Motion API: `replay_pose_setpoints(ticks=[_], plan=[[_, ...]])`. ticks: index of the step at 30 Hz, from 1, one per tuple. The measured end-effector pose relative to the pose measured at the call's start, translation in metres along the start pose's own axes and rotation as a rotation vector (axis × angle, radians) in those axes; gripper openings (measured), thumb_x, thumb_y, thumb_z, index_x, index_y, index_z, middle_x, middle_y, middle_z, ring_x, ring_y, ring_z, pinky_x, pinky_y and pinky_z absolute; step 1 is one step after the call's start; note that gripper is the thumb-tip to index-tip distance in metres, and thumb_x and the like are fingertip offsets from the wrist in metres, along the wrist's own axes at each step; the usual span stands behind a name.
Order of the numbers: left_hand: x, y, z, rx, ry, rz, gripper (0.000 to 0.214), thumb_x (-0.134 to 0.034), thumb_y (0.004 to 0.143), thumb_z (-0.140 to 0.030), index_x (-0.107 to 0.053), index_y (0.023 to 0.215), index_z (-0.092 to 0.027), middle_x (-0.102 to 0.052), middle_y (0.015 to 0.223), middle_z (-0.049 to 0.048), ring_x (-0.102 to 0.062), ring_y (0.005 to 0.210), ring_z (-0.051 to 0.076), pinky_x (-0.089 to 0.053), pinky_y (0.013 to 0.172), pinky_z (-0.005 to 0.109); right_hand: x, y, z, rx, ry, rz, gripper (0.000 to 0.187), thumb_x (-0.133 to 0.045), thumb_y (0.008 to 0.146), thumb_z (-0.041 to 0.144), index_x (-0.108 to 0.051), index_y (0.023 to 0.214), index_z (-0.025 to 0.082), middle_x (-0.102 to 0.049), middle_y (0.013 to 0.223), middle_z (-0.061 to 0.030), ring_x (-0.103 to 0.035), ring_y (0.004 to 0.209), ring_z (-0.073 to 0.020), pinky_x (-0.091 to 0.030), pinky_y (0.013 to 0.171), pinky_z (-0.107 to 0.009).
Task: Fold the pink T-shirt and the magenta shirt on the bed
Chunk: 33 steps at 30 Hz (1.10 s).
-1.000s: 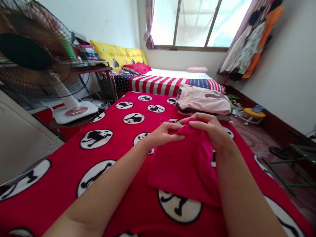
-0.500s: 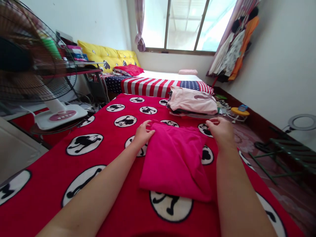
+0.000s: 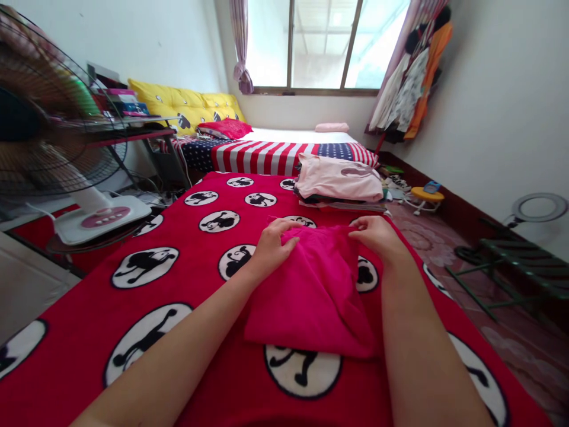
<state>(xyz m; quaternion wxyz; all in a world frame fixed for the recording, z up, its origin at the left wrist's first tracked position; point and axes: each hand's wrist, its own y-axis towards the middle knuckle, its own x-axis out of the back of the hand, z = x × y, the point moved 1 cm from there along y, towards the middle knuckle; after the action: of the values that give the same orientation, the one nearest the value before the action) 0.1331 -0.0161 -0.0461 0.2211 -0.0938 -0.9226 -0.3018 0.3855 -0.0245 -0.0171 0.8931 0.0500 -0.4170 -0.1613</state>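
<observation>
A bright pink folded garment (image 3: 306, 296) lies on a red blanket (image 3: 186, 332) printed with white circles and black figures. My left hand (image 3: 275, 246) is closed on its far left corner, thumb on top of the cloth. At the far right corner, my right hand (image 3: 376, 237) pinches the cloth between thumb and fingers. Between the hands the far edge is gathered and wrinkled, while the near edge lies fairly flat. Just beyond the garment sits a stack of folded clothes (image 3: 340, 181) with a pale pink shirt on top.
A standing fan (image 3: 102, 213) is at the left beside a desk. Behind the blanket is a bed with a striped cover (image 3: 267, 157). To the right are a yellow stool (image 3: 427, 194), a green rack (image 3: 524, 267) and a ring light (image 3: 540, 207). Clothes hang by the window.
My left hand has moved right onto the garment's far left corner. My right hand has moved left and taken hold of the far right corner. The view has shifted slightly.
</observation>
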Motion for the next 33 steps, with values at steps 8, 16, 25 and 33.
replay_pose_setpoints(ticks=[8,16,25,33], plan=[[0.002,0.036,-0.035,-0.115,-0.23,0.218,0.049,-0.08,0.066,-0.032,-0.066,0.11,-0.015,-0.067,0.108,0.0061,-0.061,0.1,0.024,-0.047,0.085,0.029,0.009,-0.031,0.087,0.5,0.424,0.135,0.021,-0.065,0.072,0.02,-0.073,0.091,0.019,-0.069,0.081,-0.0017,-0.059,0.07,-0.0147,-0.045,0.062,-0.024],[0.01,0.05,-0.025,0.14,-0.278,-0.136,0.03,-0.071,0.07,-0.039,-0.071,0.083,-0.012,-0.066,0.072,0.0014,-0.057,0.062,0.014,-0.042,0.055,0.022,0.022,-0.033,0.078,0.335,0.182,0.081,0.026,-0.071,0.074,0.045,-0.072,0.077,0.019,-0.066,0.066,-0.0031,-0.056,0.055,-0.0144,-0.038,0.049,-0.024],[0.019,0.05,-0.015,0.185,-0.199,-0.271,0.032,-0.072,0.07,-0.042,-0.072,0.083,-0.013,-0.066,0.067,0.0007,-0.059,0.062,0.016,-0.042,0.053,0.022,0.012,-0.037,0.084,0.222,-0.168,0.4,0.021,-0.064,0.075,0.036,-0.071,0.066,0.018,-0.066,0.062,-0.0032,-0.058,0.057,-0.0139,-0.033,0.048,-0.023],[0.028,0.05,-0.006,0.368,-0.381,-0.117,0.049,-0.081,0.061,-0.045,-0.068,0.098,-0.015,-0.068,0.072,0.0041,-0.065,0.065,0.018,-0.047,0.054,0.023,0.03,-0.033,0.068,0.117,-0.172,0.288,0.018,-0.062,0.073,0.029,-0.07,0.066,0.015,-0.066,0.062,-0.0043,-0.059,0.06,-0.0151,-0.036,0.05,-0.022]])
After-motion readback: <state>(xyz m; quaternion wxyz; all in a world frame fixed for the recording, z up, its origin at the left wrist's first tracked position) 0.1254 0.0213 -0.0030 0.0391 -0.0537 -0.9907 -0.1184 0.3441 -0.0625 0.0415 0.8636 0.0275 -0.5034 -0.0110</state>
